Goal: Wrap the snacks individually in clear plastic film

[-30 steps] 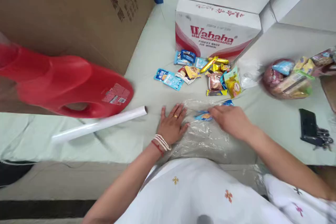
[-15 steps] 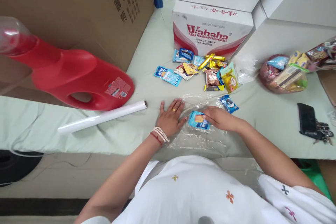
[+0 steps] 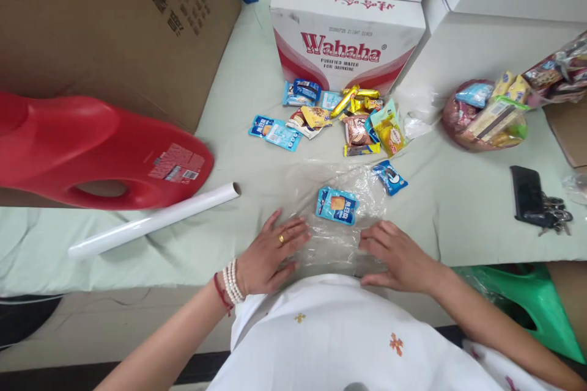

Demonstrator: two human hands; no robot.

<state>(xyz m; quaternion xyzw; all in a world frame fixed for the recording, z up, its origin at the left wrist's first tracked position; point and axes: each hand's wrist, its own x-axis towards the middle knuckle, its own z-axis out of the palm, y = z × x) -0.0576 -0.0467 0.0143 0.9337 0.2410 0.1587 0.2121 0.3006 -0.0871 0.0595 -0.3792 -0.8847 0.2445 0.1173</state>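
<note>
A sheet of clear plastic film [image 3: 339, 195] lies spread on the pale green cloth in front of me. A blue snack packet [image 3: 337, 205] rests on its middle, and a smaller dark blue packet [image 3: 389, 176] lies at its far right corner. My left hand [image 3: 270, 252], with a gold ring and bead bracelets, lies flat with spread fingers on the film's near left edge. My right hand [image 3: 395, 254] rests fingers-down on the near right edge. Neither hand holds a packet.
A pile of snack packets [image 3: 342, 119] lies before a Wahaha carton [image 3: 348, 36]. A roll of film [image 3: 153, 220] and a red jug [image 3: 96, 149] are on the left by a cardboard box [image 3: 114, 18]. A bag of snacks [image 3: 490, 116], a phone and keys [image 3: 536, 200] sit right.
My right hand let go of the blue packet on the film and drew back to the near edge. My left hand also slid back toward me along the film.
</note>
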